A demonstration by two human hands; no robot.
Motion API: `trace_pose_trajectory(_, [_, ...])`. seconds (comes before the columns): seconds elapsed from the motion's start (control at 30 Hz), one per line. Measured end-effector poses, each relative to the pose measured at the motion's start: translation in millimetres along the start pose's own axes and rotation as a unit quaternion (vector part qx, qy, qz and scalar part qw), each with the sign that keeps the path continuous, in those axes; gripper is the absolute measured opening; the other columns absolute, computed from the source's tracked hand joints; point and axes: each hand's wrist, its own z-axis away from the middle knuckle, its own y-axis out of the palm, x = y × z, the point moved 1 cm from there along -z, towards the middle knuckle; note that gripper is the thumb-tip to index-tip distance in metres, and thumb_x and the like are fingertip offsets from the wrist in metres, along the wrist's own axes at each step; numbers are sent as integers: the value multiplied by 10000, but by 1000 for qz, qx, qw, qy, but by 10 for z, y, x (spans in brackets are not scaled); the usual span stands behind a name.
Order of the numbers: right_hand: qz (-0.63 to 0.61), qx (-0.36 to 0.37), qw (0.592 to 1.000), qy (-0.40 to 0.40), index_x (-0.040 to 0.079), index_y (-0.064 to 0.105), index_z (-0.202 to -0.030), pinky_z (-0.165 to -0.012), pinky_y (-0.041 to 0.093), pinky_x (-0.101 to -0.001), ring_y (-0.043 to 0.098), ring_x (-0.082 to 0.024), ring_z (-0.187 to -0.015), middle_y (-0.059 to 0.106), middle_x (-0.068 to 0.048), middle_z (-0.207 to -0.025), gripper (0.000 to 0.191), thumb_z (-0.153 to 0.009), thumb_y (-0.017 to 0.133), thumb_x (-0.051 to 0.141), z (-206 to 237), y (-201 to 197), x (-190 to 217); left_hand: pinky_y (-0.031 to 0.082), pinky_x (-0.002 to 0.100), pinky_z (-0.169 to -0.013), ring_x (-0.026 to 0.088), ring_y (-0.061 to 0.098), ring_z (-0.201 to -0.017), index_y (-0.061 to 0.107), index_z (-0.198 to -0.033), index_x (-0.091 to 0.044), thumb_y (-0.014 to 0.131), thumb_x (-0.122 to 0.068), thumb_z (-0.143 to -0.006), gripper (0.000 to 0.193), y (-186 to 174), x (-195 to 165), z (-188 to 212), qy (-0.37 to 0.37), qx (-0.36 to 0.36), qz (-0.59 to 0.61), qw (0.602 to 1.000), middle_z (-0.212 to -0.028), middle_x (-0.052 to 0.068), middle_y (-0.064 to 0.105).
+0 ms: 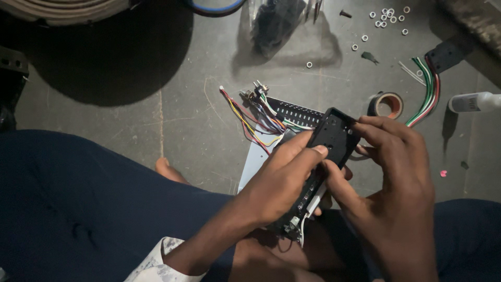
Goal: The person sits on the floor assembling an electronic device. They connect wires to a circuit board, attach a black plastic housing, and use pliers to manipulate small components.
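Two hands meet over one long black plastic panel [329, 141], held above the lap at the near middle of the scene, its far end tilted up toward the grey floor [188, 125]. The step in hand looks like fitting or aligning this panel against the flat metal plate [257, 159] beneath it; that is a judgement from the grip, not something plainly shown. The next move probably calls for a steady hold on both long edges and fine fingertip pressure, with care for the wires.

The left hand [282, 180] lies across the panel's left side, fingers together and pressed on its face, thumb hidden. The right hand [396, 172] pinches the right edge, fingers curled and clamped on the panel's far corner.

The panel is dark, narrow and rectangular, with a few small holes in its face; pale connectors show at its near end. The plate has a slotted dark strip along its far edge, and a bundle of coloured wires [250, 117] fans out from it to the left.

Further right lie a striped cable [430, 94], a roll of tape [386, 104] and a small white bottle [472, 102]; scattered white washers [389, 15] sit at the far edge.
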Motion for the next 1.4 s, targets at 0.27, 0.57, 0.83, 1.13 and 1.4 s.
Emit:
trace_pose_trajectory(0.27, [50,-12,998,-34,-53,612,-1218,-919,564,-371,644,-304,-1157,575,-212,-1284,540,-731,834,21,-7,-19,30,554,237,-524,95,647,-683,573,-1242,13,408,-189,-1080,307,31,-29,37,40,-5,-68,997,-971,87,695])
trace_pose_trajectory(0.57, [30,21,999,-16,-25,603,-1285,-962,583,-363,654,-295,-1216,584,-192,-1344,579,-759,829,57,27,-6,-123,564,259,-518,116,660,-674,569,-1243,-4,415,-244,-1054,342,29,-36,36,-13,-15,-24,1000,-967,107,703])
trace_pose_trajectory(0.83, [24,38,999,-23,-23,564,-1276,-973,575,-372,619,-299,-1236,553,-193,-1331,621,-740,858,82,52,2,-250,534,261,-493,152,626,-591,600,-1206,-4,364,-418,-1084,491,63,-68,70,-39,-30,-35,998,-874,129,650])
trace_pose_trajectory(1.13, [-53,55,997,-15,-8,538,-1296,-997,575,-339,602,-234,-1243,508,-156,-1368,622,-754,840,28,41,-24,-317,564,278,-522,158,648,-614,606,-1149,11,289,-546,-1062,646,58,-134,85,-36,-27,-37,998,-876,105,658])
trace_pose_trajectory(1.4, [-95,67,993,-26,-15,516,-1320,-1009,562,-326,591,-212,-1230,482,-149,-1385,649,-759,839,29,-21,13,-331,515,268,-461,152,605,-515,617,-1024,0,274,-531,-1078,634,39,-210,114,-37,-26,-50,998,-677,91,625])
